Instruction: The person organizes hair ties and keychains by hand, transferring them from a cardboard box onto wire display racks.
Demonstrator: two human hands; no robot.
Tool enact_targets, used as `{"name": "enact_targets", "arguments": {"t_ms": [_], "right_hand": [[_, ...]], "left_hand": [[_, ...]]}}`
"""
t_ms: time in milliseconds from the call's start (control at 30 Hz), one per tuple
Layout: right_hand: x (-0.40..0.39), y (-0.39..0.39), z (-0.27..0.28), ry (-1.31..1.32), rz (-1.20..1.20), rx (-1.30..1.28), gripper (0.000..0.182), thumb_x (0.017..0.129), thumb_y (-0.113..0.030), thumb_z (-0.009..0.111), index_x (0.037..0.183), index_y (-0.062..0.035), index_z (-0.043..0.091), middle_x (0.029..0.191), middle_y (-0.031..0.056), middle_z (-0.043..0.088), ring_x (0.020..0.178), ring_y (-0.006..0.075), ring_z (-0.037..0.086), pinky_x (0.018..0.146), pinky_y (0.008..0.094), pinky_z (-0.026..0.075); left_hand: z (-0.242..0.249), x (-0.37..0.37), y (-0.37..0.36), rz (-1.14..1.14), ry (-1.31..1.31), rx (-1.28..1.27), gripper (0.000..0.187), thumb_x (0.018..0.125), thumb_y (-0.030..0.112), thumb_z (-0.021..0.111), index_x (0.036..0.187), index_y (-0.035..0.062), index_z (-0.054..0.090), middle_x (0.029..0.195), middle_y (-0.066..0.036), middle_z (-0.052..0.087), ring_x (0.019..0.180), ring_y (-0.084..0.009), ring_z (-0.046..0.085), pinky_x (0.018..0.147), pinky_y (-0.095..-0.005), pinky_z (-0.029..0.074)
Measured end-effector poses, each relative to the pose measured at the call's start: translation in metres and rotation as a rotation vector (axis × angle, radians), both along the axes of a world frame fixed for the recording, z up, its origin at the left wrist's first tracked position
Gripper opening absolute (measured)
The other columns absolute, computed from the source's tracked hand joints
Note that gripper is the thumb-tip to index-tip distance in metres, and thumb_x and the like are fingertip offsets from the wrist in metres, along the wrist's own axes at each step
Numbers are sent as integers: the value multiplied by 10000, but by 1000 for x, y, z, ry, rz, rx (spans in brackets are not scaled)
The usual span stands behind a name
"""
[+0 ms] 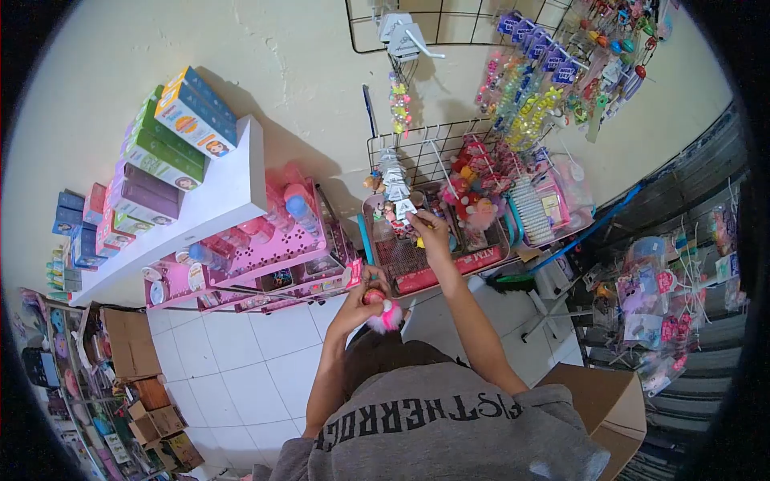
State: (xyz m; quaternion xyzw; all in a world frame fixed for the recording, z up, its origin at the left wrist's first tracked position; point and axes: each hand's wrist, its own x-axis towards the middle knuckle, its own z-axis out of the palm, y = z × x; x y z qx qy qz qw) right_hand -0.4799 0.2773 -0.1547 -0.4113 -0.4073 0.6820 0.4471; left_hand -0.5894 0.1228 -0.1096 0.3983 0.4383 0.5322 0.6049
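Note:
My left hand [365, 303] is closed round a pink fluffy hair accessory [387, 316] with a pink card [353, 273] standing up above the fingers. Farther right, my right hand [431, 234] reaches up to a hanging row of small items on white cards [395, 186], its fingers pinched at the lowest card. Below that row is a wire mesh basket [389, 260]. Red and pink fluffy accessories [473, 188] hang just right of my right hand.
A white shelf [180, 228] with boxes juts out at the left, above a pink rack [277, 268] of bottles. A red ATM box [449, 270] lies at the basket's front. Hanging packets [654, 297] and a cardboard box [597, 397] are on the right.

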Motion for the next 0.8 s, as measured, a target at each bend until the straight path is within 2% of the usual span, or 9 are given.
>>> {"name": "enact_targets", "arguments": {"t_ms": [200,267,400,433,500,600,633,733,800], "right_hand": [[-17,22,-24,-226,-56,195,253,661,-135,618,828,31,526,774,66,530,722,128,479,656,236,374],[-15,16,-23,-206,-283,384,317,670,-162,614,897,16,484,830,70,513,770,132,468,685,235,366],[15,-24,1,-91,-216,140,392,715,-251,560,976,19,446,926,92,488,896,165,446,799,261,325],[24,-29,2,-94,-244,141,392,715,-251,560,976,19,446,926,92,488,896,165,446,799,261,325],[47,-34,6,-73,265,-312,339,719,-243,556,939,6,486,838,68,523,780,136,482,696,237,371],[74,-46,48,-385,572,-25,290,718,-219,559,914,-9,517,714,26,540,643,87,484,549,204,381],[77,-53,43,-253,418,30,231,721,-188,556,872,-14,537,635,-9,530,542,40,456,438,181,345],[90,-56,47,-27,109,7,214,711,-213,573,726,0,558,589,-3,509,533,53,456,463,201,365],[101,-49,38,-8,53,6,183,744,-160,530,826,4,536,665,26,539,597,80,504,524,217,414]], "left_hand": [[9,10,13,-88,193,67,385,586,-48,498,928,35,339,751,-50,407,712,-125,439,634,-234,349],[10,13,18,-124,193,86,378,594,-45,504,926,30,339,746,-51,409,711,-125,441,634,-237,350],[12,21,33,-257,156,134,379,607,-16,533,934,39,351,768,-35,427,726,-110,439,655,-233,355],[12,23,37,-306,110,96,361,613,2,540,928,35,367,779,-33,436,734,-107,441,663,-231,354],[6,28,49,-455,167,78,337,621,23,549,917,30,388,793,-32,446,742,-107,443,670,-229,355],[-18,39,61,-666,270,56,305,634,59,558,910,14,438,835,-20,470,763,-104,443,686,-223,357],[-21,44,63,-660,282,47,329,631,60,552,933,9,432,843,-34,467,778,-122,444,707,-235,350],[-37,62,73,-653,212,85,447,619,83,563,1030,11,402,949,-59,458,879,-157,432,782,-255,330],[-59,68,78,-480,-64,-67,468,612,95,571,1038,12,398,997,-58,449,913,-167,420,805,-273,322]]}}
